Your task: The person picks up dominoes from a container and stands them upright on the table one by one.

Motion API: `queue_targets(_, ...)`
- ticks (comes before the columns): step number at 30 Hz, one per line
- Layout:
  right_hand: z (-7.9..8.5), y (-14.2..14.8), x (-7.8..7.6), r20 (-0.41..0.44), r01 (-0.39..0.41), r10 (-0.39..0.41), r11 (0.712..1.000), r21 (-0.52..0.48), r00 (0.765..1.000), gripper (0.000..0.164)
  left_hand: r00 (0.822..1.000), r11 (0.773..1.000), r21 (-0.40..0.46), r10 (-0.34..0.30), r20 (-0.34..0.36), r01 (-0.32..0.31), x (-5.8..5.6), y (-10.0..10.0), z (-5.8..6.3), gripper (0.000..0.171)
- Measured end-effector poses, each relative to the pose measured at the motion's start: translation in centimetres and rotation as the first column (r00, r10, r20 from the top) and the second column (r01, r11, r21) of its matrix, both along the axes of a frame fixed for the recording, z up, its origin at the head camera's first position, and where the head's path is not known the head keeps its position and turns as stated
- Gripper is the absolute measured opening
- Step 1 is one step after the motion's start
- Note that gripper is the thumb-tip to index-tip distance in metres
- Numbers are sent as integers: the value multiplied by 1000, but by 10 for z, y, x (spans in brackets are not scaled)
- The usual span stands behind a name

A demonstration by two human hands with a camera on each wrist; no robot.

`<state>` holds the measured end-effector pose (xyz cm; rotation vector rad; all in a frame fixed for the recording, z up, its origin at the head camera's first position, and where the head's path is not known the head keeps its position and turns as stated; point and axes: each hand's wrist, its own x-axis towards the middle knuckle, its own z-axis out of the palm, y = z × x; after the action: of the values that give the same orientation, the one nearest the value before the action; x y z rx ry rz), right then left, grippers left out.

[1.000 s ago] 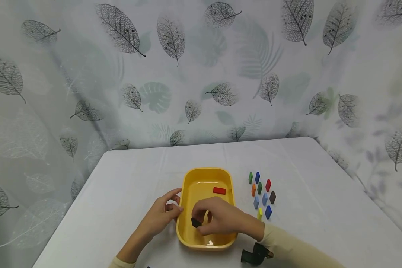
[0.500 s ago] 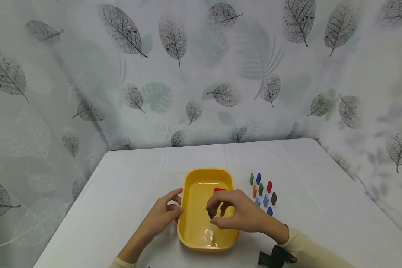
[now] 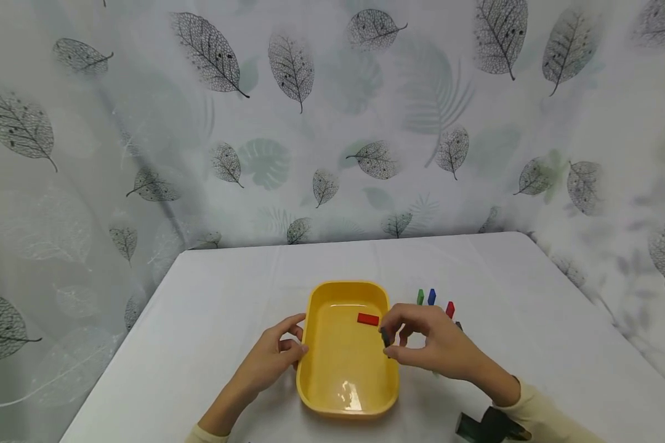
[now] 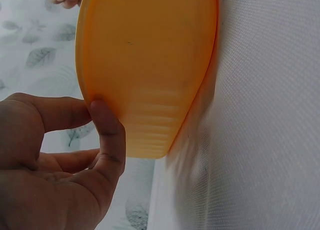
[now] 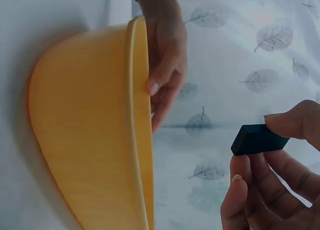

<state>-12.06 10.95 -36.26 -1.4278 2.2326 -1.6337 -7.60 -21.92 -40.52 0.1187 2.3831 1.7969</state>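
Note:
A yellow plastic tray (image 3: pixel 338 366) stands on the white table, with one flat red block (image 3: pixel 368 319) lying inside near its right wall. My left hand (image 3: pixel 271 354) holds the tray's left rim; the left wrist view has the thumb on the outer wall and a finger at the rim. Above the tray's right edge, my right hand (image 3: pixel 438 341) pinches a black rectangular block (image 5: pixel 259 139) between thumb and fingertips. In the right wrist view the block is level with the rim's side, apart from the tray (image 5: pixel 90 125).
Right of the tray stand small upright blocks: a green one (image 3: pixel 420 296), a blue one (image 3: pixel 431 297), a red one (image 3: pixel 450 309) and a dark one partly covered. My right hand hides others. A leaf-patterned curtain (image 3: pixel 332 123) hangs behind the white table (image 3: pixel 244 277).
My right hand has lifted the black block from low inside the tray and carried it right to above the right rim. The left hand keeps its hold, and the red block has stayed put.

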Motion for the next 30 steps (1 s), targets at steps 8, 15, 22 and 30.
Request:
queue_targets(8,1,27,-2,-36,37,-39,998,-47,999,36,1000,1000,-13,0,-7,0,0,-1,0,60)
queue_targets(15,-7,53,0,-24,109,-110,994,-28,994,39,1000,1000,-17,3,-9,-3,0,-1,-1,59)
queue_targets(22,-19,73,-3,17,124,-124,992,-14,992,37,1000,1000,-20,8,-8,-8,0,-1,-1,60)
queue_targets(30,-32,91,-2,0,188,-188,982,2,982,37,1000,1000,-7,-2,-10,2,0,-1,-2,59)
